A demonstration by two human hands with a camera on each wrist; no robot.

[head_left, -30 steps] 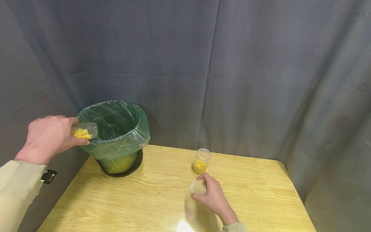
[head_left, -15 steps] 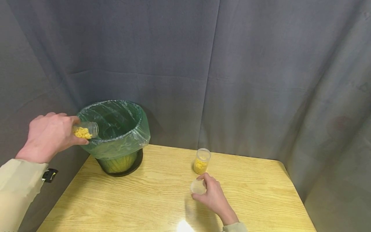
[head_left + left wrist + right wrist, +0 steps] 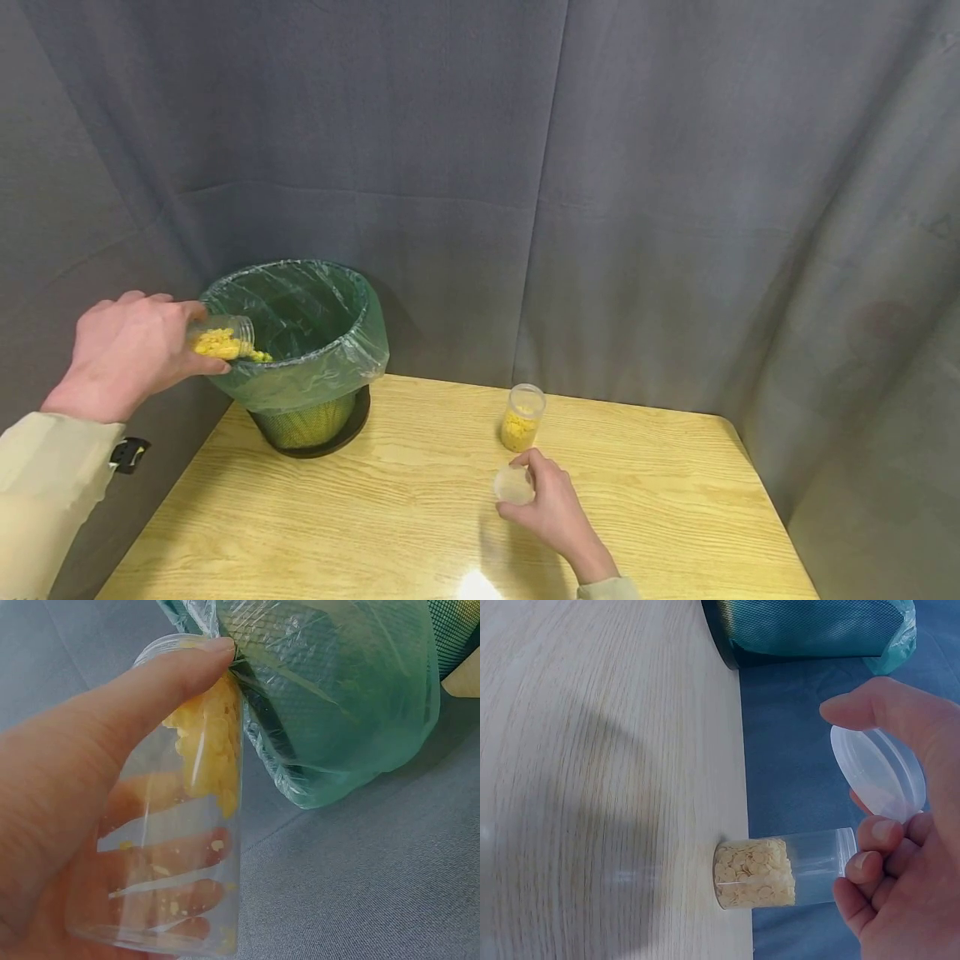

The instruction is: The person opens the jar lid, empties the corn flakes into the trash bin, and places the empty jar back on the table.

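My left hand (image 3: pixel 138 350) grips a clear plastic jar (image 3: pixel 161 825) tipped on its side, mouth at the rim of a trash can. Yellow flakes (image 3: pixel 210 742) lie along its lower side up to the mouth, and some spill out past the rim into the green bag (image 3: pixel 315 375). Over the table, my right hand (image 3: pixel 553 504) pinches a round translucent lid (image 3: pixel 877 772) by its edge between thumb and fingers. Just beyond that hand, a second clear jar (image 3: pixel 522 417) stands upright and uncapped, about half filled with flakes (image 3: pixel 754 874).
The mesh trash can (image 3: pixel 307 427), lined with the green bag, stands on a dark base at the table's back left corner. Grey curtains (image 3: pixel 637 208) hang behind and at both sides of the wooden table (image 3: pixel 420 517).
Flakes in the tipped jar have slid toward its mouth, and some now fall out into the bag. The left hand has barely shifted; the right hand with the lid stays nearly still.
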